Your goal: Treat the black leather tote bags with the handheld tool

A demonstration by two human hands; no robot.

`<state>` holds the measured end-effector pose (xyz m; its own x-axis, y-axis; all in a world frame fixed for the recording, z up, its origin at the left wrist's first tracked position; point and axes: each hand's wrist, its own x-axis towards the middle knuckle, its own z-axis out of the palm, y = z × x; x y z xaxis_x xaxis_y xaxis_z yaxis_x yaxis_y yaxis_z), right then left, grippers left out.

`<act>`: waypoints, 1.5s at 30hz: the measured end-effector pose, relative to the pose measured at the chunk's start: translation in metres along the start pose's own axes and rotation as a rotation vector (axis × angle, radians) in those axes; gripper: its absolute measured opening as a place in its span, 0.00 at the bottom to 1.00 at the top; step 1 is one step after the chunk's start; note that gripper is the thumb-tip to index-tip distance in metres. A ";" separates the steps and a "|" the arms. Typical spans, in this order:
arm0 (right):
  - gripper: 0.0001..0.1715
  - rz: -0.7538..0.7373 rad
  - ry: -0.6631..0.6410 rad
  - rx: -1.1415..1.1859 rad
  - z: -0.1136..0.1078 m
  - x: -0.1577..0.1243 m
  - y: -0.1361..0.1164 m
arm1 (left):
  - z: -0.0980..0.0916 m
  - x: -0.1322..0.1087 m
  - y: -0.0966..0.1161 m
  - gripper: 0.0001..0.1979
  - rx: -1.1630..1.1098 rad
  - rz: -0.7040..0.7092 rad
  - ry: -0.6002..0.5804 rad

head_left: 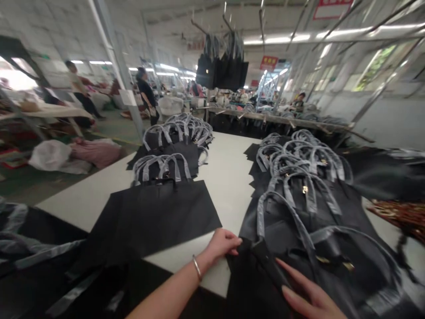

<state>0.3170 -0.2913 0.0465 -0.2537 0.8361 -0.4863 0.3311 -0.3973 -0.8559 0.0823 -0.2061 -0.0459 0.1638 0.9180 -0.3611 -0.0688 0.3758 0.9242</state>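
A black handbag (252, 274) lies nearest me on the right, its handle wrapped in clear plastic. My left hand (223, 244), with a bangle at the wrist, is closed in a pinch at that bag's upper left corner. My right hand (308, 294) grips its folded top edge, thumb and finger on either side of the dark material. Beyond it, a row of overlapping black handbags (345, 199) with plastic-wrapped handles and gold-coloured hardware covers the table's right side. Left of my hands, a flat black bag (159, 217) rests on the white table (229, 177).
More bags with wrapped handles (179, 133) are stacked at the table's far left. Dark bags (40, 239) crowd the near left. Black bags hang from an overhead rack (222, 71). A metal post (116, 62) rises beyond the table, and people stand further off.
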 end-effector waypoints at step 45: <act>0.47 0.032 0.016 0.125 0.007 0.017 -0.049 | -0.007 -0.024 -0.003 0.18 -0.305 0.039 -0.211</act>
<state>0.2903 -0.2605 0.0789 -0.2298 0.8277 -0.5120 0.2225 -0.4674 -0.8556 0.0714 -0.2280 -0.0410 0.3525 0.8982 -0.2628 -0.3640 0.3903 0.8457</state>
